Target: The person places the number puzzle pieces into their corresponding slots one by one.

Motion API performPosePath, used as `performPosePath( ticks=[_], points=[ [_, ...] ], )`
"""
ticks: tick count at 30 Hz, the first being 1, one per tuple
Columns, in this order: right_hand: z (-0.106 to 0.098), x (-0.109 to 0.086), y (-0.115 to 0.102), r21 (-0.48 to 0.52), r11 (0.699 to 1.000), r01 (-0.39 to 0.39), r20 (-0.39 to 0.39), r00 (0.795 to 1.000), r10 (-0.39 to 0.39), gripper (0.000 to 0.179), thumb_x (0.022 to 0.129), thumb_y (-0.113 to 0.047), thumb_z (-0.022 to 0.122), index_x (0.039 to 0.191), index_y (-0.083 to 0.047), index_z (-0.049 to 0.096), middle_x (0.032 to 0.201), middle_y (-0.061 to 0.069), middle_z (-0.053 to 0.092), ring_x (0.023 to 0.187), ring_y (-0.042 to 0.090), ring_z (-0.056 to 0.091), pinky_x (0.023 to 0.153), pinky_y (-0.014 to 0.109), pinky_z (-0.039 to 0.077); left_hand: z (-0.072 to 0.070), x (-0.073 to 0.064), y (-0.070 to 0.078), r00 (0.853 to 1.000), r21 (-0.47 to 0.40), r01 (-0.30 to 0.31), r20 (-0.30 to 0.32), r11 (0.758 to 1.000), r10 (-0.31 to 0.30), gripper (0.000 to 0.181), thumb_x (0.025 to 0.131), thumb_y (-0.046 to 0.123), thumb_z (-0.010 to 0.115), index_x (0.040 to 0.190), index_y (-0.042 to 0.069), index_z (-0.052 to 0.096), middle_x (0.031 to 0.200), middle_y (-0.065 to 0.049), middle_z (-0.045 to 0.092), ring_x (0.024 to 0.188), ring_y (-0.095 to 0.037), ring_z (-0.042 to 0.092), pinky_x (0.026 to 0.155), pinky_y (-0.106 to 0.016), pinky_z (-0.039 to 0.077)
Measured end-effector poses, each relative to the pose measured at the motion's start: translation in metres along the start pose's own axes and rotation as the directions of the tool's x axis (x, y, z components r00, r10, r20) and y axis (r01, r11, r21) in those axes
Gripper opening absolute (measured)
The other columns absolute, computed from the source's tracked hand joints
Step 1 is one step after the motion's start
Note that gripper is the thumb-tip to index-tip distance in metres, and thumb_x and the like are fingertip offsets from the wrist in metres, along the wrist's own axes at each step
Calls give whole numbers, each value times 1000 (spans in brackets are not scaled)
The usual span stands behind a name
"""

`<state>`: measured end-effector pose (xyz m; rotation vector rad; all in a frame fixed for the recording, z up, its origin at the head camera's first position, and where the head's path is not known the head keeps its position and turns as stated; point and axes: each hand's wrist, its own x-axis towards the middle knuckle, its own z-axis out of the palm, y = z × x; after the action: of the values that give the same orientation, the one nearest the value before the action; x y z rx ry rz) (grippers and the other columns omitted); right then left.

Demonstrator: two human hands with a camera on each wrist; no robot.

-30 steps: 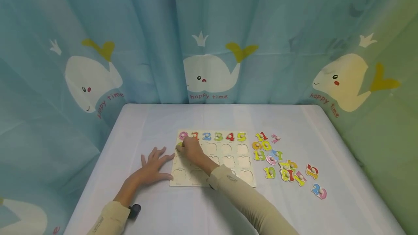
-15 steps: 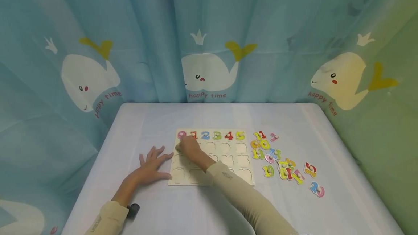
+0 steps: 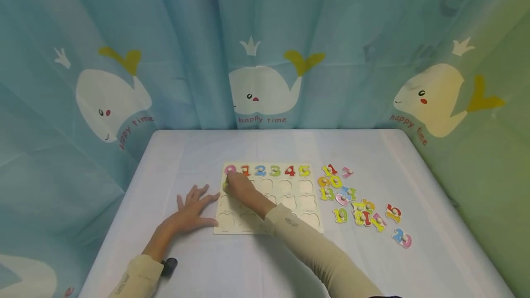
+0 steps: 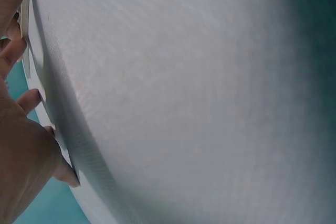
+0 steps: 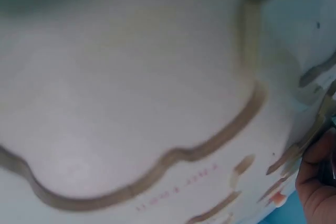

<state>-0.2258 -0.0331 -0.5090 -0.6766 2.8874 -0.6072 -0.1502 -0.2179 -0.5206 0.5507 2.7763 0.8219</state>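
A wooden number puzzle board (image 3: pixel 248 230) lies on the table, with pieces 0 to 5 in its top row. My right hand (image 3: pixel 243 188) is over the first slot of the second row. Its curled fingers pinch a yellow-green number piece (image 3: pixel 225 186), mostly hidden under the hand, so its digit cannot be read. In the right wrist view the hand (image 5: pixel 319 179) shows only at the right edge, beyond the empty cut-outs. My left hand (image 3: pixel 191 213) has its fingers spread, with thumb and forefinger touching the board's left edge; its fingers also show in the left wrist view.
Several loose number pieces lie right of the board, among them the 11 (image 3: pixel 329 169), the 13 (image 3: pixel 326 193), the 19 (image 3: pixel 340 215), the 15 (image 3: pixel 393 213) and the 20 (image 3: pixel 401 237). Some overlap. A whale-print curtain (image 3: pixel 190 59) hangs behind the white table (image 3: pixel 198 151).
My right hand has shifted and turned slightly over the same slot, still with the yellow-green piece. My left hand stays at the board's edge. The head view has moved a little.
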Motion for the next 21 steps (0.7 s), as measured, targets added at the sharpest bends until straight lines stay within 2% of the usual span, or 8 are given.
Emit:
performPosePath(
  ticks=[5,6,11,13,17,21],
  points=[
    [3,4,1,42,999,1,17,1000,-2,18,84,-15,71,91,-7,56,75,3,61,67,13,55,60,25,47,1,-1,-2,1000,10,9,-8,1000,-9,80,73,53,73,138,13,48,148,-25,25,134,-51,5,91,-77,-6],
    [6,4,4,54,998,30,-2,1000,-30,19,84,-17,72,90,-8,56,74,2,60,65,12,54,58,24,46,1,-1,-3,1000,10,10,-8,1000,-9,80,73,53,73,138,13,48,148,-25,25,134,-51,5,91,-77,-6],
    [7,3,13,97,995,33,45,998,-37,20,87,-20,68,96,-5,58,80,4,63,70,13,58,64,25,49,2,-3,-3,1000,-1,17,-5,1000,-17,80,73,53,73,138,13,49,148,-25,25,134,-51,4,91,-77,-8],
    [-2,-3,15,95,995,-4,72,997,-3,21,90,-20,65,101,-4,60,86,6,66,77,16,62,69,26,50,3,-4,-3,1000,-3,21,-5,1000,-21,80,73,53,73,138,13,49,148,-26,25,134,-52,4,90,-77,-8],
    [-31,-19,32,71,997,-13,24,1000,11,19,93,-22,61,102,-6,64,89,5,68,79,15,64,66,26,50,3,-3,-2,1000,8,22,1,1000,-22,80,74,54,71,139,14,48,148,-25,24,135,-51,3,91,-77,-8],
    [-64,-38,64,49,995,-87,-15,996,87,16,91,-19,63,99,-6,67,88,5,69,74,16,63,59,28,49,3,-2,-1,1000,21,19,-3,1000,-19,81,73,55,72,139,14,48,149,-24,25,135,-50,4,92,-76,-7]
  ],
)
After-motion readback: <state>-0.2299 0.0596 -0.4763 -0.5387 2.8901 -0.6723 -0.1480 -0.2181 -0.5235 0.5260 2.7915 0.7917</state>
